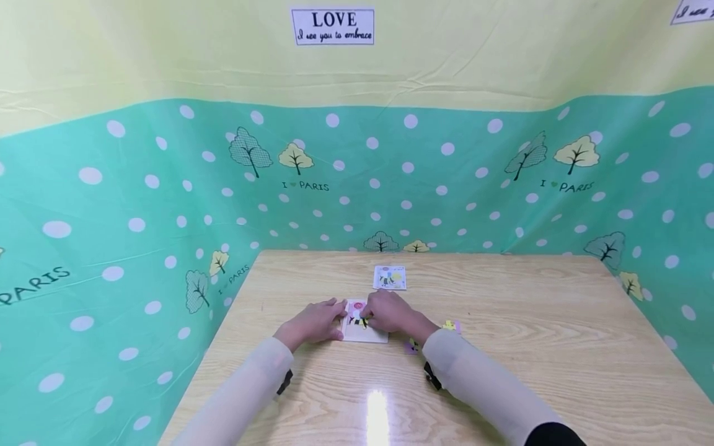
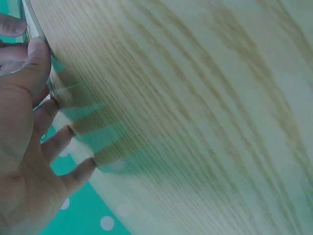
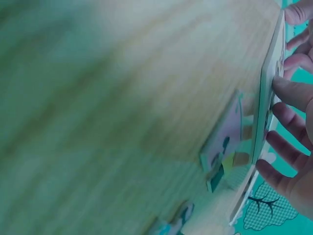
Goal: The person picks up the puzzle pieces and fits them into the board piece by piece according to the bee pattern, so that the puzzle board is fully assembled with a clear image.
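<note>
The board [image 1: 365,336] lay flat on the table [image 1: 530,347], between the person's two hands. It bore part of a picture: a round red mark toward its far side, black and yellow stripes about the middle, plain white along its near side. From where I stood, I couldn't tell which parts were pieces set in. The left hand [image 1: 318,321] was at the board's left edge, thumb and fingers apart and touching it. The right hand [image 1: 388,311] lay over the board's right half, its fingers apart, tips on the surface; what was beneath them was hidden. Right of the board sat a purple piece [image 1: 411,347] and, farther off, a yellow piece [image 1: 450,325]. Just beyond the board lay a bee card [image 1: 389,277].
</note>
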{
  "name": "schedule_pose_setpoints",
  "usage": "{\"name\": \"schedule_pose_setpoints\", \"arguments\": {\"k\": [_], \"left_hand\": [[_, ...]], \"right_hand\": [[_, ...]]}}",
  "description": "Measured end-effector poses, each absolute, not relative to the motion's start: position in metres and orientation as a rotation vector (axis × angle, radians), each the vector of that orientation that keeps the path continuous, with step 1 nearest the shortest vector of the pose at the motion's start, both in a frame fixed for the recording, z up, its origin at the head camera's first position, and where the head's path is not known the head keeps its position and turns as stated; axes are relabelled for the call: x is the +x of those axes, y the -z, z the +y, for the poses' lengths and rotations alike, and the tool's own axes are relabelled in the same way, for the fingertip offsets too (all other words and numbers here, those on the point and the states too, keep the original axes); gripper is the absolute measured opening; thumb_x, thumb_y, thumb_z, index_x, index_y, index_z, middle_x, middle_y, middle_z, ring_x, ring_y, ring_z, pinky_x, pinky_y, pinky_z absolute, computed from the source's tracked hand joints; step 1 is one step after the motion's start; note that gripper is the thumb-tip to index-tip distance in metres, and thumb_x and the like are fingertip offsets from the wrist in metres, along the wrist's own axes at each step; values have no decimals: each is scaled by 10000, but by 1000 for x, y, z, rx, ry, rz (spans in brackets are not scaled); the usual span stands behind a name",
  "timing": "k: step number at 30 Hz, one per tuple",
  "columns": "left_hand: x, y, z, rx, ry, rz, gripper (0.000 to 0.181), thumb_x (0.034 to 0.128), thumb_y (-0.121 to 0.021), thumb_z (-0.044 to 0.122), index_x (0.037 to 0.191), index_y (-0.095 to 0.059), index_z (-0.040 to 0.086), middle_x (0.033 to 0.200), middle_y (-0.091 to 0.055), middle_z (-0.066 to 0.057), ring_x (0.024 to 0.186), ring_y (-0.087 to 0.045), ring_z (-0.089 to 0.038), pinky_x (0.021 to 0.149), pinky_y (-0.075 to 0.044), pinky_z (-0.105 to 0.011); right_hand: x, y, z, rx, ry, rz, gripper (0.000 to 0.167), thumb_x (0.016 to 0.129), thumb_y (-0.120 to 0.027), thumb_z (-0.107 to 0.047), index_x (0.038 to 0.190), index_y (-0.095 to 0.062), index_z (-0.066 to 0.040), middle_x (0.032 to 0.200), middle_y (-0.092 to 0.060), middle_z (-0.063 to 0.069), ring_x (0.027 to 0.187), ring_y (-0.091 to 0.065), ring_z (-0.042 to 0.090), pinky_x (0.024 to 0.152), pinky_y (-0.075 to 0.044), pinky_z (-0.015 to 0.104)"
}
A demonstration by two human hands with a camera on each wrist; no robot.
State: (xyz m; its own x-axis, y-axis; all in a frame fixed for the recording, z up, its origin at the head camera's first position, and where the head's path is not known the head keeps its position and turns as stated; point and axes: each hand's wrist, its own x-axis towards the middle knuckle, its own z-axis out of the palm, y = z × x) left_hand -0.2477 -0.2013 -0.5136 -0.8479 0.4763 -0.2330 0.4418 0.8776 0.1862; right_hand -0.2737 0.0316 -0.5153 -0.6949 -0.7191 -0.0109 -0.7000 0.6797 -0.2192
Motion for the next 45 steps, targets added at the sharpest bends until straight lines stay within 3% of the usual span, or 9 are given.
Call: {"name": "schedule_pose_setpoints", "arguments": {"k": [5,13,20,26,45], "left_hand": [[-247,512,-201,690,-170,2777,825,891,-720,512,1550,-428,110,1536,-542,-10,1499,-405,-315,1161,-407,-578],[-247,513,-201,682,-193,2761,810,890,-731,495,1542,-442,110,1545,-530,-42,1496,-404,-334,1163,-394,-601],[-247,512,-201,685,-180,2769,818,893,-719,511,1552,-428,123,1548,-527,-25,1500,-401,-323,1171,-392,-585],[-246,511,-200,676,-181,2762,827,893,-722,503,1557,-418,115,1530,-547,6,1503,-396,-325,1174,-387,-588],[-246,511,-200,663,-206,2757,761,894,-722,494,1526,-473,153,1591,-470,-48,1514,-378,-325,1178,-366,-612]], "right_hand": [[-270,513,29,-1193,327,2780,171,887,-716,-103,763,-768,-208,784,-646,-72,725,-538,77,687,-490,211],[-267,508,35,-1188,321,2735,162,912,-656,-115,927,-801,-187,903,-689,-29,783,-569,117,742,-525,274],[-264,502,46,-1159,389,2757,275,948,-641,-157,1193,-766,-165,1165,-750,11,1104,-676,200,1001,-554,384],[-262,494,58,-1195,452,2740,260,966,-643,-148,1194,-758,-99,1156,-756,44,1092,-685,208,998,-556,398],[-258,493,106,-1119,543,2728,291,961,-640,-158,1225,-739,-87,1186,-740,45,1130,-666,219,1025,-547,408]]}}
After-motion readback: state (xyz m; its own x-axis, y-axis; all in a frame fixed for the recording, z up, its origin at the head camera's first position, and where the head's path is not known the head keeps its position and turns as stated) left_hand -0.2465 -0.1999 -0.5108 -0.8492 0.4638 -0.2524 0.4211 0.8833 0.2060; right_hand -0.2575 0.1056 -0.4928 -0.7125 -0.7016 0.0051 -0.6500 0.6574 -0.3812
